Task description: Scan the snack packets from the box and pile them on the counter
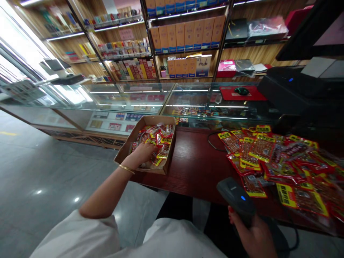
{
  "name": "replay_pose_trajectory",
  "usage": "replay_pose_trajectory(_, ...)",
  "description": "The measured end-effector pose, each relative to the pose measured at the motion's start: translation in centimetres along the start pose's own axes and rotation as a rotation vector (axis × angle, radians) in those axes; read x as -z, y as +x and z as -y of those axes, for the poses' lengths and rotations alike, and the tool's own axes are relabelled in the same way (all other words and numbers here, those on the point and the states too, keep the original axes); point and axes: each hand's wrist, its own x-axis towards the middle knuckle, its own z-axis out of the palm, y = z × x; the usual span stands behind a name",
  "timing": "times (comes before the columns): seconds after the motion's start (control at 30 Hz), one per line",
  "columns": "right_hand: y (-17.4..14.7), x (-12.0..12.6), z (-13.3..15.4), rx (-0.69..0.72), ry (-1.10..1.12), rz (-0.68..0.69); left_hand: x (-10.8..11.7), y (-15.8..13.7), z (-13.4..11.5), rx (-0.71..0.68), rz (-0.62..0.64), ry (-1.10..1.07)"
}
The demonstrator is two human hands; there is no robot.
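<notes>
My left hand (145,153), with a gold bangle at the wrist, reaches into an open cardboard box (172,143). Its fingers are bent around a red and yellow snack packet (162,152) among several others, and the fingertips are partly hidden. My right hand (252,229) grips the handle of a black barcode scanner (233,193), which shows a blue light. The scanner is above the front edge of the dark red table (190,154). To its right lies a loose pile of similar snack packets (262,147), some reddish brown through clear wrapping.
Behind the table stands a glass display counter (129,96), with a red mouse pad (225,94) and a mouse (242,91) on it. A black machine (290,89) and a monitor (303,39) are at the right. Shelves hold boxed goods (188,36). A black cable (212,143) lies near the pile.
</notes>
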Motion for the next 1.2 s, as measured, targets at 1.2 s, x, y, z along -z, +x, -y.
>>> replay_pose_trajectory(1.2, 0.2, -0.9, 1.3, 0.115, 0.018, 0.082, -4.9, 4.0, -17.0, -0.112, 0.206, -1.248)
